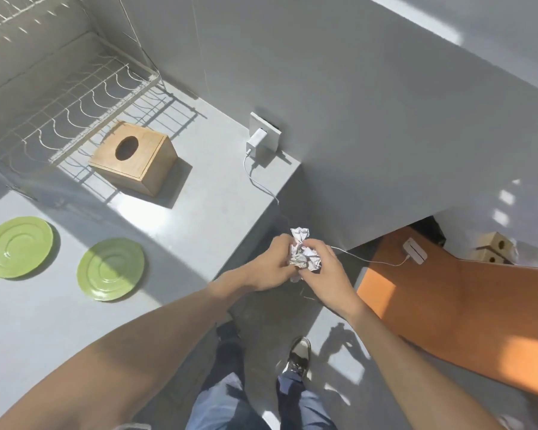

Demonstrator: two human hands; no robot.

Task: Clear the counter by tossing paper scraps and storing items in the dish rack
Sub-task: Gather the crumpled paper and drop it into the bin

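Both hands hold a crumpled ball of white paper scraps [303,252] in the air just past the counter's right edge, above the floor. My left hand [269,265] grips it from the left and my right hand [326,268] from the right. Two green plates [18,246] [111,269] lie flat on the grey counter [199,197] at the left. A wooden tissue box [135,158] stands farther back, beside the white wire dish rack [75,107], which holds nothing visible.
A white charger [257,141] is plugged into a wall socket at the counter's back right, its cable trailing down to a white device [415,250] on an orange surface [479,321]. A small wooden box [494,251] stands beyond it. My legs and shoes are below.
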